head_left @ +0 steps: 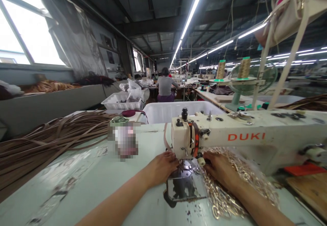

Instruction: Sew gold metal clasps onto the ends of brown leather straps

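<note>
A cream sewing machine (245, 137) marked DUKI stands on the pale green table (107, 178). My left hand (162, 166) rests left of the needle, its fingertips pressed onto a thin brown strap (165, 138) that loops up beside the machine head. My right hand (219, 166) lies right of the needle on a heap of gold chains (245, 181), fingers curled toward the presser foot. The shiny needle plate (185, 185) sits between both hands.
A big pile of brown straps (51, 140) covers the table's left. White tubs (176, 111) stand behind the machine. Thread cones (244, 67) and a green fan (245, 83) are at the right. A person (165, 88) sits farther back.
</note>
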Demonstrator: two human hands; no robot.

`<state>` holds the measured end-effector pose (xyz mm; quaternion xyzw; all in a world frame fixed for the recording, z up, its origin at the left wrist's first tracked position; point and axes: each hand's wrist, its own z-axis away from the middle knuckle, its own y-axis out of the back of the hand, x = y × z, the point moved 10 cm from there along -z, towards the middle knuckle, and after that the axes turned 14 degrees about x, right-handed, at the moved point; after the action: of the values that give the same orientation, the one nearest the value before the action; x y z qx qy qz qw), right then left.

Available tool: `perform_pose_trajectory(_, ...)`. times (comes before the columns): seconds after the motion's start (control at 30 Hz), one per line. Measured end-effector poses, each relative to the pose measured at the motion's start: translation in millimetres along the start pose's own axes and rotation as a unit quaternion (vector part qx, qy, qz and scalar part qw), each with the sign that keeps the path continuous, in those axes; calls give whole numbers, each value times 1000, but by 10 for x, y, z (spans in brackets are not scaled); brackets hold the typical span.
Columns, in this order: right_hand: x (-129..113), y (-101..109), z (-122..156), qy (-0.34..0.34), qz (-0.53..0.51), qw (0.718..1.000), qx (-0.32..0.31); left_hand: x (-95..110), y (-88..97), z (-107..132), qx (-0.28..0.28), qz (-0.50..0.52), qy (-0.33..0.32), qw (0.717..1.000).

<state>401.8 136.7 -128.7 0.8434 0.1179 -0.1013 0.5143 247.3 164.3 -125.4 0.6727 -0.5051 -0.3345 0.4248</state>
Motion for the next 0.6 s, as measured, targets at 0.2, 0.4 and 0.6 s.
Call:
perform_pose_trajectory(0.2, 3, 5, 6, -12, 17, 1000, -3, 51, -193, 157, -23, -86, 17, 996)
perform_pose_trajectory(0.4, -25, 28, 6, -14, 20, 1000, -2, 99, -275, 178, -54, -157, 29, 986)
perform_pose_trajectory(0.6, -9, 30, 2, -15, 20, 1000, -1, 195, -293, 121, -93, -191, 58, 975)
